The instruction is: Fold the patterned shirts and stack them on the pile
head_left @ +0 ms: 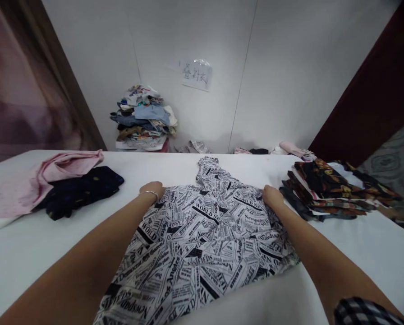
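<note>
**Newspaper-print shirt [202, 239] spread across the white counter [256, 170]**

My left hand [153, 188] was closed on the shirt's far left corner, a bracelet [149, 192] at the wrist; my right hand [272, 196] gripped the far right corner. The cloth lay wrinkled between my forearms. Pink [22, 187] and dark [82, 190] garments lay to my left, a folded clothes stack [330, 183] to my right.
</note>
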`<state>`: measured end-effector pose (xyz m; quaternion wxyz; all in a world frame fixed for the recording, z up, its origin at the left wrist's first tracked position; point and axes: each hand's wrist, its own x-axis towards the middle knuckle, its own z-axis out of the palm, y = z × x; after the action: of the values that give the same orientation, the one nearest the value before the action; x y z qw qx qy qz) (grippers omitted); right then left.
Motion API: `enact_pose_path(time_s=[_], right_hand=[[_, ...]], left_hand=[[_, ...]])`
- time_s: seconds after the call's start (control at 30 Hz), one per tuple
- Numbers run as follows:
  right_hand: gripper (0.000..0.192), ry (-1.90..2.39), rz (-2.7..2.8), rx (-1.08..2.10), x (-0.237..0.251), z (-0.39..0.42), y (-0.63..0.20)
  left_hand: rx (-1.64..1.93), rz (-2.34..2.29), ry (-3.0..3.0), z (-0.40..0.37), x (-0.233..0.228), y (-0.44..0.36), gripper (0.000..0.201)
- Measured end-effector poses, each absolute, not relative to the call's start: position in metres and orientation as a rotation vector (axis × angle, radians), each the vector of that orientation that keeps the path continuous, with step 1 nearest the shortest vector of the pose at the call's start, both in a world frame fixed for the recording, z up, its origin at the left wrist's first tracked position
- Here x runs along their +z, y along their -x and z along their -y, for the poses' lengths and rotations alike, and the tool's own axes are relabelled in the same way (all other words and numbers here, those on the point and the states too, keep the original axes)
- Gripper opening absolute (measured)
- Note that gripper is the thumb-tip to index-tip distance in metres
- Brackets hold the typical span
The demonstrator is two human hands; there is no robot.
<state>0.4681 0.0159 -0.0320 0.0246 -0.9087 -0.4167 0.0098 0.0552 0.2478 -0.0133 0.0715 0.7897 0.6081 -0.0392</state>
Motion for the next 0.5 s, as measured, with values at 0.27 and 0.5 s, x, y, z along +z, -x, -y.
enact_pose_path(time_s=[0.27,0.5], right_hand=[[0.034,2.363,1.685,-0.087,-0.02,-0.013,-0.428],[0.047,2.005,2.118,0.156,-0.057,0.008,-0.381]], left_hand=[[0.021,-1.797,-2.448,-0.236,0.003,-0.099,0.043],[0.122,-1.682,-2.339,-0.235,-0.002,-0.189,0.064]])
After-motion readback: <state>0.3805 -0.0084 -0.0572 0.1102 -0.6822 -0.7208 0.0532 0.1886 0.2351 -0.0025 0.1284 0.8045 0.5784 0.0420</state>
